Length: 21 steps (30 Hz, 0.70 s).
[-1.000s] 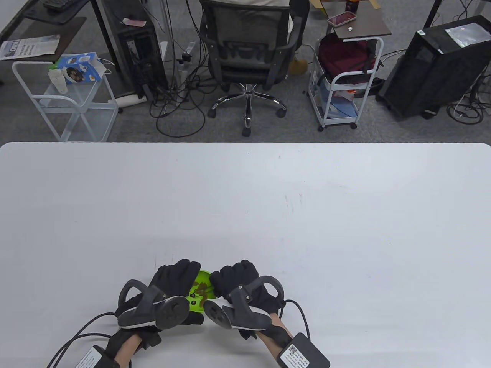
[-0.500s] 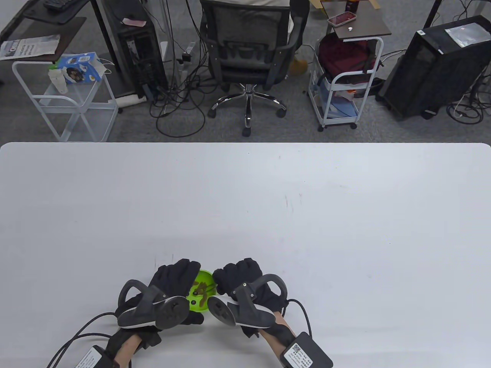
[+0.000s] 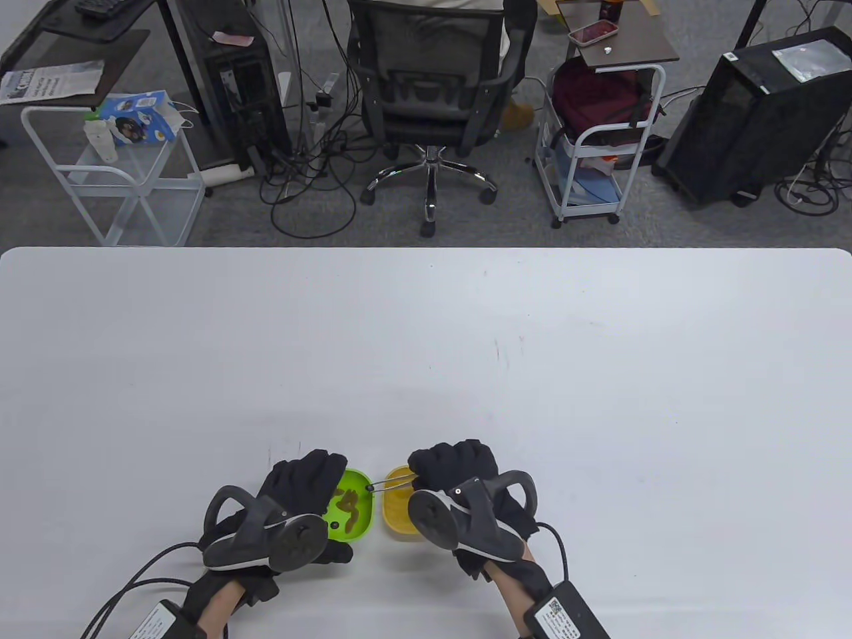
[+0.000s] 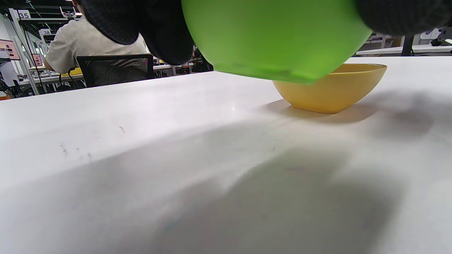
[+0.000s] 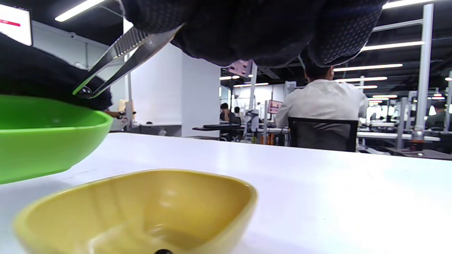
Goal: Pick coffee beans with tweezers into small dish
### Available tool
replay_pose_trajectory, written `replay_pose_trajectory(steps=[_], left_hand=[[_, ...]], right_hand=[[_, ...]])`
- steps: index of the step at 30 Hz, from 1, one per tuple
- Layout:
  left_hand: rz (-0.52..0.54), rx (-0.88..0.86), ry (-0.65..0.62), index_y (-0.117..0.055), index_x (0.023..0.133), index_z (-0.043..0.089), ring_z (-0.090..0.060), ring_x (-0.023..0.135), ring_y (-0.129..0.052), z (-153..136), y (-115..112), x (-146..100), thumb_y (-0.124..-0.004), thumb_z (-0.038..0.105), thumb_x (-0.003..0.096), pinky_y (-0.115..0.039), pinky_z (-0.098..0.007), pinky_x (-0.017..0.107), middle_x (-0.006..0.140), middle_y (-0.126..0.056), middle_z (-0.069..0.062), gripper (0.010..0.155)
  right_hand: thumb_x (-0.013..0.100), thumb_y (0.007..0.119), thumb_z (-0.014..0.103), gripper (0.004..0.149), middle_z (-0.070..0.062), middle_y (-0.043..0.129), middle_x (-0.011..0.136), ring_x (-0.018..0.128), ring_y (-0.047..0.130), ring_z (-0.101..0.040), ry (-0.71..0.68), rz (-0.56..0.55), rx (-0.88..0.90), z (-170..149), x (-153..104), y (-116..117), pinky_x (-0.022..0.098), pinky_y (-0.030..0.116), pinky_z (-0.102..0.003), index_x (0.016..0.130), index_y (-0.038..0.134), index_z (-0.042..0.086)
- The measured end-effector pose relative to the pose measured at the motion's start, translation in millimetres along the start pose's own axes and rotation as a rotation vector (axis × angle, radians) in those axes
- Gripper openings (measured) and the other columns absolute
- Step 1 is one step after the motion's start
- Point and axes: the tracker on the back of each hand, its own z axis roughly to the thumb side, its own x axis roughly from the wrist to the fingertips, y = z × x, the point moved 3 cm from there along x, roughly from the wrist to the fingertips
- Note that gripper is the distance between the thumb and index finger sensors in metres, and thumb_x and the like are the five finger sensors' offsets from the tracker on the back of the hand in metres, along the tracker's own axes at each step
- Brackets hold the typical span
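Beside the yellow dish [image 3: 394,519], on its left, the green dish [image 3: 351,511] is held off the table [image 3: 466,346] by the left hand [image 3: 293,492], fingers wrapped round its far side. Coffee beans [image 3: 346,500] lie inside it. Right hand [image 3: 459,479] pinches the tweezers [image 3: 389,484]; tips closed on one bean [image 3: 370,488] above the green dish's right rim. Another bean [image 5: 163,251] sits in the yellow dish.

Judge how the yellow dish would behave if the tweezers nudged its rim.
The yellow dish looks like thin plastic, so probably light and apt to slide on the smooth table. Its rounded underside narrows toward the base, so it may rock or tip.
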Motion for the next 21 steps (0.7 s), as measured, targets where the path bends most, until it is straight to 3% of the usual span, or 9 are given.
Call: replay_pose_trajectory(steps=[10,21], left_hand=[[-0.005,0.005,0.001,-0.045,0.119,-0.003,-0.049,0.100,-0.082,-1,0,-1,-0.068,0.073,0.0352,-0.068,-0.067,0.074,0.119,-0.060,-0.034,0.115],[-0.004,0.007,0.002,-0.045,0.119,-0.003,-0.049,0.100,-0.082,-1,0,-1,-0.068,0.072,0.0352,-0.068,-0.067,0.074,0.119,-0.060,-0.034,0.115]], right_hand=[[0.043,0.063,0.035,0.042,0.003,0.085,0.068,0.052,0.090,-0.020,0.108,0.069,0.041,-34,1,13,0.071,0.070,-0.057,0.085,0.069,0.027],[0.043,0.063,0.035,0.042,0.003,0.085,0.068,0.052,0.090,-0.020,0.122,0.138,0.010,-36,2,31,0.071,0.070,-0.057,0.084,0.069,0.027]])
